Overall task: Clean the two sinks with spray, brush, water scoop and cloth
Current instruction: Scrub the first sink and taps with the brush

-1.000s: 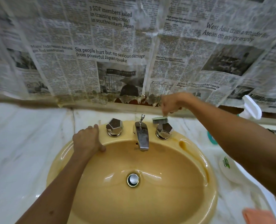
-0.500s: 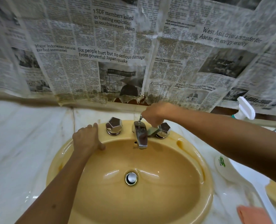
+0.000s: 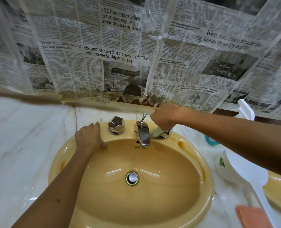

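A yellow oval sink (image 3: 153,211) fills the middle of the view, with a chrome faucet (image 3: 143,135) and a chrome drain (image 3: 132,178). My left hand (image 3: 89,137) rests on the sink's back-left rim, thumb over the inner edge. My right hand (image 3: 165,116) grips a pale green brush (image 3: 156,132) whose head sits between the faucet and the right tap knob (image 3: 167,134). A white water scoop (image 3: 241,171) lies on the counter to the right. An orange cloth (image 3: 253,216) lies at the lower right. The white spray bottle head (image 3: 246,109) shows behind my right arm.
The left tap knob (image 3: 116,125) stands free. A second yellow sink's rim (image 3: 278,191) shows at the right edge. White marble counter (image 3: 21,145) spreads to the left. Newspaper sheets (image 3: 120,55) cover the wall above. A teal object (image 3: 209,141) lies partly behind my right forearm.
My right hand came down from above the right knob and left toward the faucet, bringing the brush between faucet and knob. My left hand stayed on the rim.
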